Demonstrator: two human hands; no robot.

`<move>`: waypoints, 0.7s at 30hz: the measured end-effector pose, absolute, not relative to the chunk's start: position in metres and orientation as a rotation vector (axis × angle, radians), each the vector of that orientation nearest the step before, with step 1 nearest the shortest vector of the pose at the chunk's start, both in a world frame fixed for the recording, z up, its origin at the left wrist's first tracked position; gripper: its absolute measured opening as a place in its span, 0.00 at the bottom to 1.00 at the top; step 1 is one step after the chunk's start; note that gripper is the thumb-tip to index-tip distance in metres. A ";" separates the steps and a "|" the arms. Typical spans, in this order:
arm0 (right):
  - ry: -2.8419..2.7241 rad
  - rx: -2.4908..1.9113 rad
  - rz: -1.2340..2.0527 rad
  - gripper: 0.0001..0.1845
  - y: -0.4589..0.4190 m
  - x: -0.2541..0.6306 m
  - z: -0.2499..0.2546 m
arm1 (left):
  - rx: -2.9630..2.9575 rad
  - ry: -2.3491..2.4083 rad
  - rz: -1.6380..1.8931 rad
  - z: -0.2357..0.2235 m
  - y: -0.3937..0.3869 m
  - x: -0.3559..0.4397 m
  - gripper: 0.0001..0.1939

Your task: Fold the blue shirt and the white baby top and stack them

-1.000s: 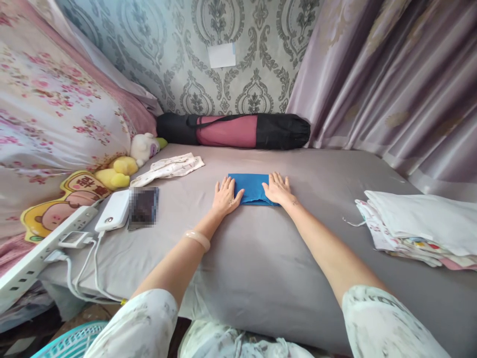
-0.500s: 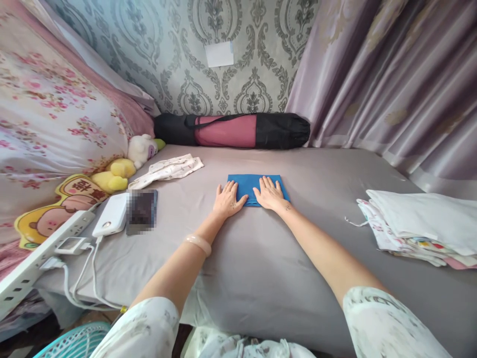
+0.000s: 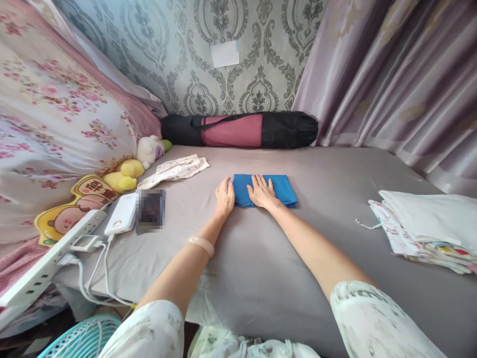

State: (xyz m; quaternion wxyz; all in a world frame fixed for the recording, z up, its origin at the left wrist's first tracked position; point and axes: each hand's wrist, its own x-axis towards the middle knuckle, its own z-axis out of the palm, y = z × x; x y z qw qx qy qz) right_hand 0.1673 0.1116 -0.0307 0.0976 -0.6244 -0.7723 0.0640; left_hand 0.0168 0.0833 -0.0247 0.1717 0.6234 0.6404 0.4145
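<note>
A folded blue cloth [image 3: 283, 186] lies flat on the grey sheet in front of me. My right hand [image 3: 262, 191] rests palm down on its middle, fingers stretched and spread. Along the cloth's left edge stands my left hand [image 3: 224, 196], turned partly on its side and touching that edge. Its fingers are slightly bent, and their tips are partly hidden. A pale bracelet [image 3: 201, 244] circles my left forearm.
Left lie a patterned white cloth [image 3: 175, 170], a blurred dark device [image 3: 150, 211], a white power bank [image 3: 121, 214], a power strip [image 3: 48, 263] and plush toys [image 3: 121, 176]. Folded clothes [image 3: 428, 223] lie right. A black and pink roll bag [image 3: 231, 132] lies along the wall.
My left hand has slid off the top of the blue cloth to its left edge and turned sideways. My right hand has shifted toward the cloth's middle. The view has moved slightly.
</note>
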 end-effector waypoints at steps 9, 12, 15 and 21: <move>-2.248 -1.863 0.242 0.33 0.119 0.151 -0.016 | 1.585 1.723 1.336 -0.028 0.085 0.011 0.20; -2.245 -1.793 0.239 0.34 0.118 0.136 -0.013 | 1.536 1.712 1.373 -0.029 0.087 0.008 0.19; -2.252 -1.796 0.297 0.35 0.117 0.127 -0.017 | 1.453 1.726 1.423 -0.030 0.089 0.007 0.19; -2.253 -1.819 0.325 0.34 0.116 0.127 -0.024 | 1.308 1.728 1.466 -0.032 0.092 0.006 0.18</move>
